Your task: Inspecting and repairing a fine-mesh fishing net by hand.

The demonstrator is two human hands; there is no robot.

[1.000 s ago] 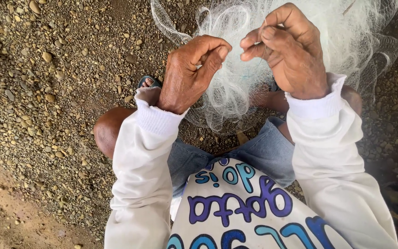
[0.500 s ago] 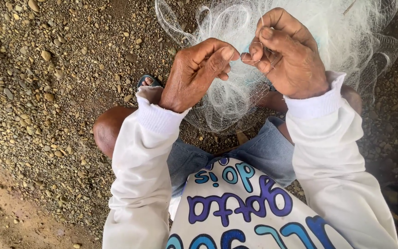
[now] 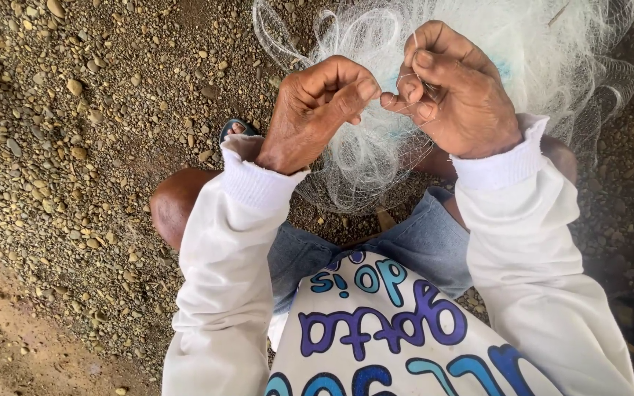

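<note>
A bundle of fine white fishing net (image 3: 552,51) lies bunched over my knees and the ground ahead. My left hand (image 3: 317,114) is curled, its thumb and forefinger pinching thin net threads. My right hand (image 3: 456,92) meets it fingertip to fingertip and pinches the same threads, with a loop of line rising over its fingers. Both hands hover in front of the net's middle. Long white sleeves cover my arms down to the wrists.
Gravel ground (image 3: 75,132) with small pebbles spreads to the left and a patch of bare sandy earth (image 3: 16,345) sits at the lower left. My bare knee (image 3: 174,205), denim shorts (image 3: 412,242) and a sandalled toe (image 3: 232,128) are below the hands.
The two hands have closed the gap between them and their fingertips now touch on the net threads. The net bundle has stayed where it was.
</note>
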